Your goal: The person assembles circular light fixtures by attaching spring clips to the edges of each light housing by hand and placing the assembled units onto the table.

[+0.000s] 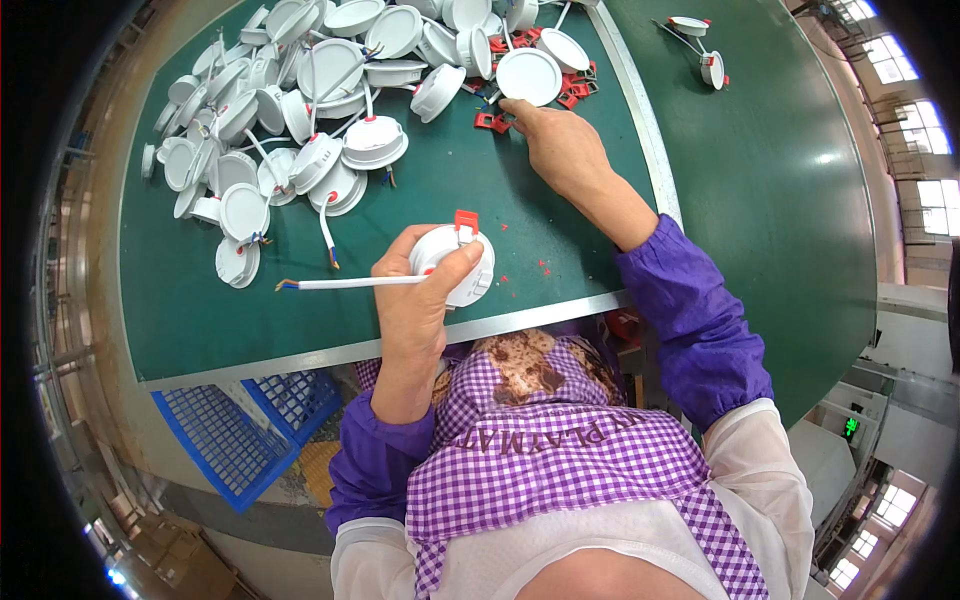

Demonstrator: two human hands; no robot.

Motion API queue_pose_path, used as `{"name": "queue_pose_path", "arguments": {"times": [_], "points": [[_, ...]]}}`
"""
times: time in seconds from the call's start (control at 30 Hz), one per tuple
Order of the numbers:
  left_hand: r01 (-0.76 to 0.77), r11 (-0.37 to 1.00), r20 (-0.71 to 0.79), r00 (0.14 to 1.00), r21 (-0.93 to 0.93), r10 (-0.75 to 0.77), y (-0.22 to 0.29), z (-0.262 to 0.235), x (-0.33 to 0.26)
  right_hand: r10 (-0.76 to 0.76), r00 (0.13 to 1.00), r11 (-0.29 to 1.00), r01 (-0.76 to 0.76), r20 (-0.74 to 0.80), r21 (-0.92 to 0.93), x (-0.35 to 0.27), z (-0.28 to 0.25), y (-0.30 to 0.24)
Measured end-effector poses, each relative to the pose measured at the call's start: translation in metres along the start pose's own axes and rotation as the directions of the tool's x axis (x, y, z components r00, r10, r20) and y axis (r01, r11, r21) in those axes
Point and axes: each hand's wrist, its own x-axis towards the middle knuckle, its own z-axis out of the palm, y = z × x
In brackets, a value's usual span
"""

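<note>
In my left hand (408, 305) is a round white downlight (474, 284), held above the near edge of the green table with the thumb pressed across its back. A red clip (466, 219) stands up from its far side, and its white cable (340, 284) points left, ending in bare coloured wires. My right hand (565, 150) reaches forward to the loose red clips (574, 94), its fingers bent together beside a large white downlight (529, 78). Those fingertips touch or nearly touch clips; whether one is gripped is hidden.
A heap of white downlights (375, 142) with cables covers the far left of the green table (300, 325). A metal strip (648, 120) divides off the right-hand surface, where two downlights (713, 69) with red clips lie. Blue plastic baskets (225, 435) sit below the left edge.
</note>
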Motion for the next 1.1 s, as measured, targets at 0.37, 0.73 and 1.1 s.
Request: {"name": "queue_pose_path", "arguments": {"times": [0.37,0.73,1.1], "points": [[-0.152,0.985,0.361,0.916,-0.085,0.173,0.008,0.079,0.044,0.058,0.997,0.995,-0.062,-0.056,-0.077,-0.031,0.003,0.001],[-0.140,-0.360,0.341,0.735,0.922,0.587,0.025,-0.013,0.112,0.525,0.839,0.445,-0.413,0.141,0.795,-0.061,-0.015,-0.004],[-0.498,0.007,0.422,0.743,0.867,0.519,-0.019,-0.007,0.034,0.468,0.860,0.297,-0.371,0.204,0.880,-0.072,-0.014,0.004]]}}
